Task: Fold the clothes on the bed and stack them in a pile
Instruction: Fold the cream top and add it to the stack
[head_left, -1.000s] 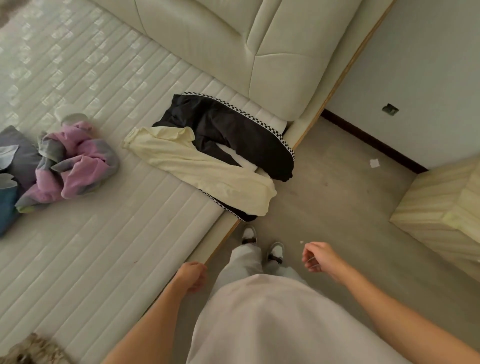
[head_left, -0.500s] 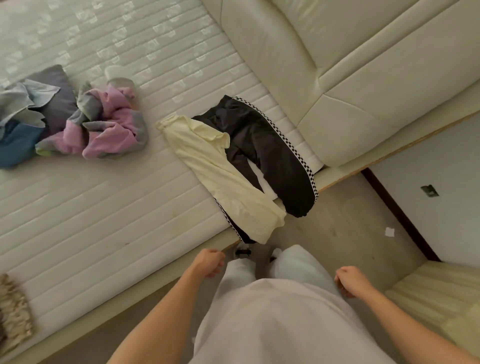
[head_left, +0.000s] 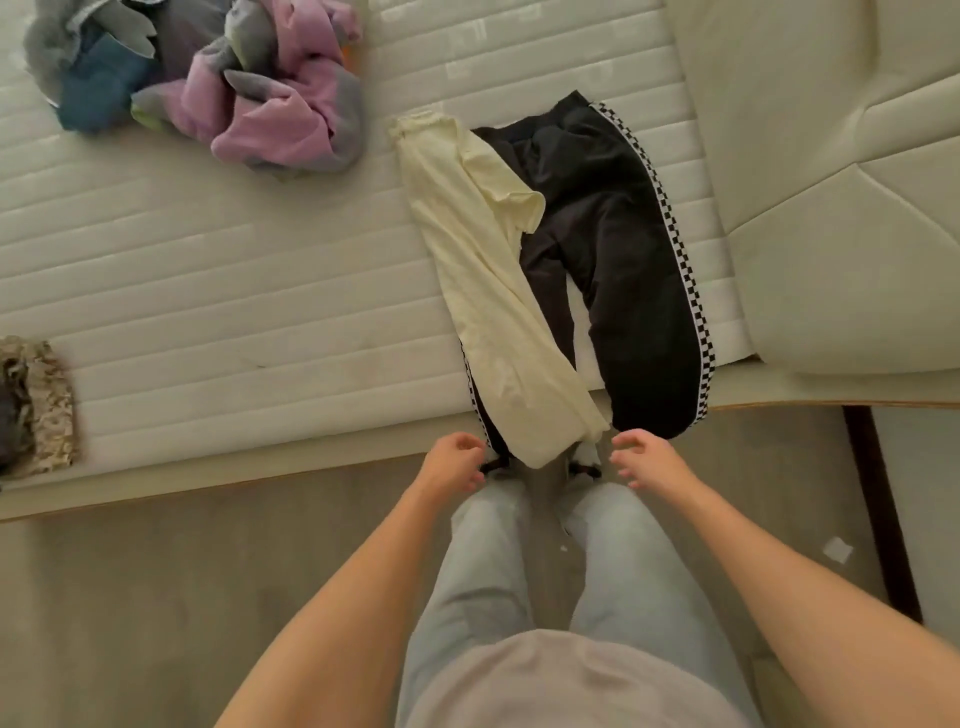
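Observation:
Black trousers (head_left: 618, 249) with a checkered side stripe lie flat on the white mattress (head_left: 234, 291), legs hanging over the near edge. A pale yellow garment (head_left: 488, 291) lies diagonally across their left leg. My left hand (head_left: 452, 462) hovers just below the left trouser hem, fingers loosely curled and holding nothing. My right hand (head_left: 649, 460) hovers beside the right hem, fingers relaxed and spread, also holding nothing. A crumpled heap of pink, grey and blue clothes (head_left: 223, 83) sits at the far left of the mattress.
A cream padded headboard (head_left: 831, 171) rises at the right end of the bed. A camouflage-patterned garment (head_left: 36, 400) lies at the mattress's left edge. My legs and shoes stand on the grey floor (head_left: 156, 597) against the bed frame. A dark skirting board (head_left: 878, 509) runs on the right.
The view swung to face the bed squarely. Both hands rose from my sides and moved forward to the trouser hems, fingers loosening from curled fists.

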